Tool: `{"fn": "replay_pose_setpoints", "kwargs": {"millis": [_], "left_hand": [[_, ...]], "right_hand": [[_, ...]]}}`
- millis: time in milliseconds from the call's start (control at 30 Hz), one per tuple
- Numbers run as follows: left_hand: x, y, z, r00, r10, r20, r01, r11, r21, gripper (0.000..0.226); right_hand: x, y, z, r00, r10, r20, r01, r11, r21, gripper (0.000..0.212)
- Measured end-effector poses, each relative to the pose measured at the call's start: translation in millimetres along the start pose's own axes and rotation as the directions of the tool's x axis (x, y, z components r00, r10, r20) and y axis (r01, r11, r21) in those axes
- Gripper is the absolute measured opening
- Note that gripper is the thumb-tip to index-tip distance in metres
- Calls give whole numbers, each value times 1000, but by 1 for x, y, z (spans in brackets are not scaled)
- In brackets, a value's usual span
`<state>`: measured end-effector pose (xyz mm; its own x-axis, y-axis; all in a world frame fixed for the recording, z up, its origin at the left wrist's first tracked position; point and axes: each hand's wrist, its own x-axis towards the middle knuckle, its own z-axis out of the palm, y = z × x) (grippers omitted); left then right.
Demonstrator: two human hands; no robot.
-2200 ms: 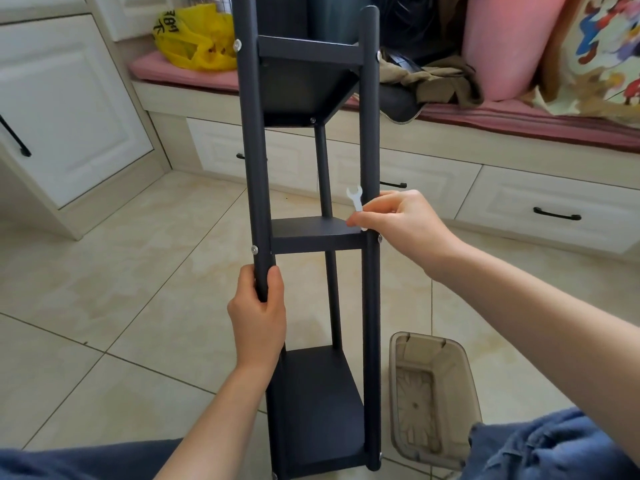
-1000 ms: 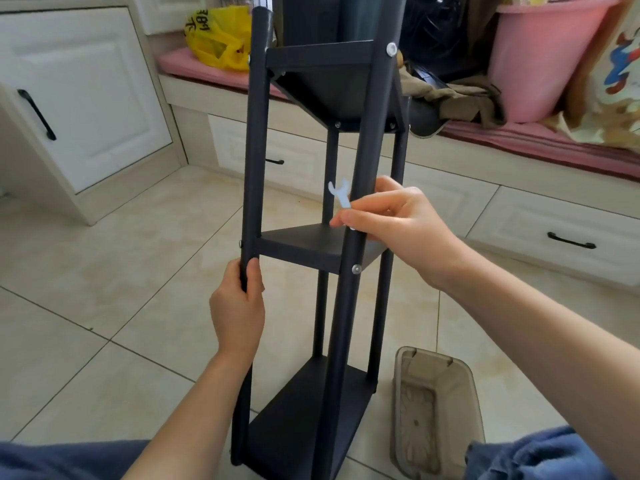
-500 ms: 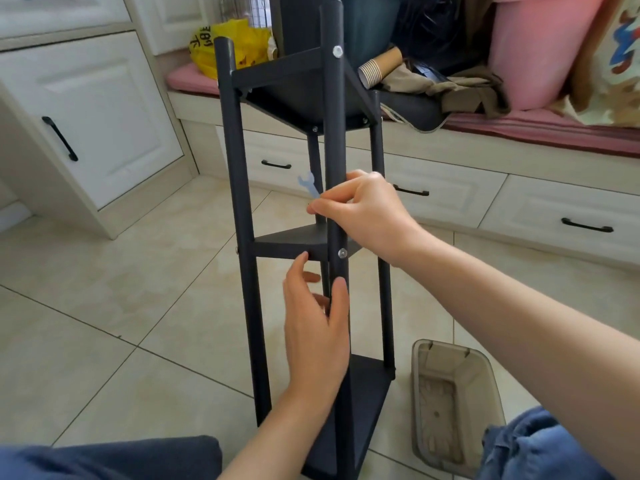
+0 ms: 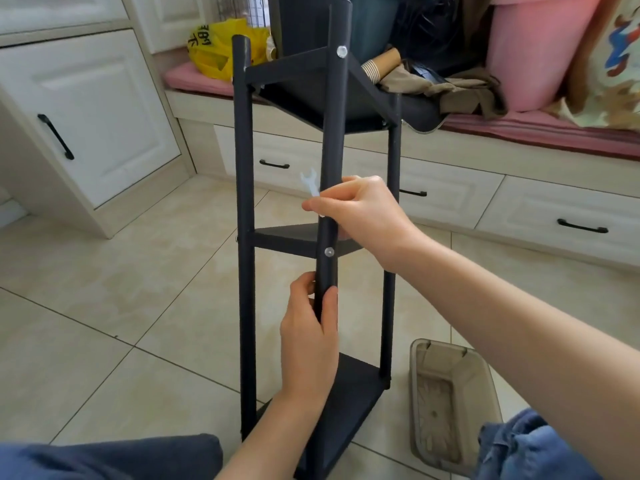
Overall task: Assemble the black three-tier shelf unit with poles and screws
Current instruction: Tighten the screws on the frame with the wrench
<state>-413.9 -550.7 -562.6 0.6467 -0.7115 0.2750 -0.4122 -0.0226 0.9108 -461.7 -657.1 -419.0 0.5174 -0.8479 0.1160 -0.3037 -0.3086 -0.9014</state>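
Note:
The black three-tier shelf unit (image 4: pixel 244 188) stands upright on the tiled floor, one corner pole (image 4: pixel 334 140) facing me. Silver screws show on that pole at the top tier (image 4: pixel 341 51) and the middle tier (image 4: pixel 329 251). My left hand (image 4: pixel 310 336) grips this front pole just below the middle tier. My right hand (image 4: pixel 360 211) wraps the same pole just above the middle tier and pinches a small white wrench (image 4: pixel 310 182) whose open end sticks up to the left.
A translucent plastic bin (image 4: pixel 453 393) sits on the floor to the right of the shelf's base. Behind are white drawers, a cushioned bench with a yellow bag (image 4: pixel 216 51), clothes and a pink tub (image 4: pixel 533 46). My knees are at the bottom edge.
The shelf has been turned so a corner pole faces me. My left hand moved from the left pole to the front pole and closed around it. My right hand kept the wrench.

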Motion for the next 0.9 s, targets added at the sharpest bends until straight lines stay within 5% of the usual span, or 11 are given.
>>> {"fn": "replay_pose_setpoints", "kwargs": {"millis": [200,433,900], "left_hand": [[11,-13,-8,998,25,-52,-26,1000,-14,61],[23,-19,-5,997,48,-54,-46,998,31,54],[36,-23,5,991,98,-91,-96,995,26,57]], "right_hand": [[3,5,-2,982,126,143,-164,941,295,15],[0,26,4,992,117,35,-118,834,540,15],[5,33,-6,997,72,3,-62,838,543,14]]}}
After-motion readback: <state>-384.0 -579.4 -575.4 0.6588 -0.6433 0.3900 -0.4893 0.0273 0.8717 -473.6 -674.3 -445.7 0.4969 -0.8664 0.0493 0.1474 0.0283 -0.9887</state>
